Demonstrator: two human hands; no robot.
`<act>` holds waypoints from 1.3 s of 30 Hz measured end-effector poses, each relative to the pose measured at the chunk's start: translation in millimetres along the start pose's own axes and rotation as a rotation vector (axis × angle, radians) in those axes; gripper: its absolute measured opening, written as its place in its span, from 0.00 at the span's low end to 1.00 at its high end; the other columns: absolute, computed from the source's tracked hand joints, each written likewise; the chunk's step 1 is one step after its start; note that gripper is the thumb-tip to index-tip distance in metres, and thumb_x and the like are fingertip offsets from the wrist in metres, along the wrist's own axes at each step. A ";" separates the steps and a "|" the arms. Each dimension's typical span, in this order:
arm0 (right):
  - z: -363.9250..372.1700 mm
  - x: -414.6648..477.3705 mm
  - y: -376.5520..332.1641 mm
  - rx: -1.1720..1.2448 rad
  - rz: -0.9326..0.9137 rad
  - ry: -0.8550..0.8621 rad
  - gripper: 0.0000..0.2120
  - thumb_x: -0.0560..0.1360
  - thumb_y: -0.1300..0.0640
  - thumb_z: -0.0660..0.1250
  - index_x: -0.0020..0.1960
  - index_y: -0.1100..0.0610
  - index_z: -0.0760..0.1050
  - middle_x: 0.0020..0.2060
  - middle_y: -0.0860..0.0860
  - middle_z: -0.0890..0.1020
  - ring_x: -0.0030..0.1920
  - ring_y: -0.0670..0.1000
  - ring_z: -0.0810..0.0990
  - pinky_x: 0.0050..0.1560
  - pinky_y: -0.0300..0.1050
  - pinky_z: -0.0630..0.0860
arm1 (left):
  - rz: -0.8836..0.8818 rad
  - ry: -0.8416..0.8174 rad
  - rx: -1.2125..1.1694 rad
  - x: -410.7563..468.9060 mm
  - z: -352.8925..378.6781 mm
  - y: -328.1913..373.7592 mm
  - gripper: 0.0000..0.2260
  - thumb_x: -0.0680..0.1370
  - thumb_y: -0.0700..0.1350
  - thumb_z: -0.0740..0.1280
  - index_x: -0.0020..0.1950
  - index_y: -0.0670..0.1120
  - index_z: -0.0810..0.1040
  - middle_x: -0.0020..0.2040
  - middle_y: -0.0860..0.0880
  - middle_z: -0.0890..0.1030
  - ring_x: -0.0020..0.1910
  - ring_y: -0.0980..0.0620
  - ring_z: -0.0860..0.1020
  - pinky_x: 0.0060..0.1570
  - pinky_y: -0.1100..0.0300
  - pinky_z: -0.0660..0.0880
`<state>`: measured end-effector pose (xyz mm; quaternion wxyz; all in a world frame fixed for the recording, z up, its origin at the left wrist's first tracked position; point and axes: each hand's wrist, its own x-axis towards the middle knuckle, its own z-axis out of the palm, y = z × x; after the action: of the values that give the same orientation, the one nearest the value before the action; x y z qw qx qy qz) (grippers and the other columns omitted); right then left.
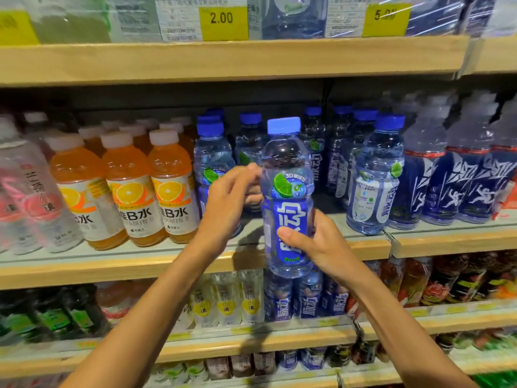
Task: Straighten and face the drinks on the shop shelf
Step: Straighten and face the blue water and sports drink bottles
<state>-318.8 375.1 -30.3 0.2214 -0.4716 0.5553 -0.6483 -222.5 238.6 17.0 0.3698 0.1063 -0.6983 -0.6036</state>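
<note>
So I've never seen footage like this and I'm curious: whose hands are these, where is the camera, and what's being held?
There is no machine here. A person wears one wide-angle camera on the head, looking forward and down, so the two bare arms are their own. The right hand grips the lower part of a clear plastic bottle with a blue cap and blue label. The bottle is held in front of the wooden shelf with its label towards the camera. The left hand seems to hold its upper side. On that shelf stand orange drink bottles with white caps and more blue-capped clear bottles. On the level above are yellow price tags.
</note>
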 end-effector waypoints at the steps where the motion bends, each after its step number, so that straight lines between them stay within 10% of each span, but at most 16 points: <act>1: -0.5 4.4 1.0 -0.003 -0.011 0.017 0.13 0.70 0.57 0.68 0.54 0.52 0.73 0.43 0.40 0.85 0.43 0.40 0.83 0.41 0.32 0.77 | 0.092 0.044 0.070 -7.3 -6.5 -9.0 0.12 0.81 0.44 0.61 0.51 0.38 0.80 0.47 0.41 0.83 0.46 0.52 0.81 0.50 0.54 0.78; 9: 7.7 43.8 24.6 -0.034 -0.020 0.128 0.14 0.71 0.57 0.70 0.55 0.49 0.71 0.45 0.37 0.84 0.47 0.40 0.83 0.43 0.32 0.77 | 0.899 -0.156 1.111 -31.0 -62.0 -97.4 0.10 0.78 0.42 0.63 0.48 0.38 0.81 0.45 0.43 0.82 0.42 0.45 0.80 0.41 0.53 0.77; 14: 13.0 64.9 44.7 -0.024 0.001 0.199 0.18 0.70 0.58 0.72 0.57 0.52 0.71 0.50 0.43 0.83 0.49 0.42 0.83 0.44 0.33 0.77 | 1.210 -0.304 1.348 -20.0 -71.0 -121.6 0.11 0.78 0.43 0.64 0.55 0.38 0.81 0.52 0.41 0.83 0.49 0.44 0.82 0.46 0.53 0.79; 21: 20.0 87.1 57.6 -0.215 0.030 0.272 0.22 0.65 0.46 0.75 0.55 0.51 0.75 0.48 0.45 0.84 0.47 0.43 0.83 0.44 0.35 0.78 | 1.198 -0.267 1.351 -22.9 -73.0 -128.3 0.14 0.80 0.46 0.61 0.57 0.40 0.81 0.54 0.42 0.83 0.51 0.46 0.82 0.50 0.56 0.78; 39: 30.1 114.5 64.2 -0.347 0.001 0.343 0.26 0.70 0.53 0.75 0.64 0.56 0.70 0.56 0.51 0.81 0.49 0.46 0.78 0.40 0.23 0.71 | 1.172 -0.256 1.339 -25.1 -71.8 -124.3 0.14 0.79 0.47 0.62 0.57 0.40 0.82 0.54 0.43 0.83 0.52 0.47 0.81 0.51 0.56 0.79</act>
<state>-360.6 248.5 -49.9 0.0397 -0.3854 0.6879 -0.6138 -195.6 167.7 -107.4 0.3982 -0.1421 -0.8819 0.2085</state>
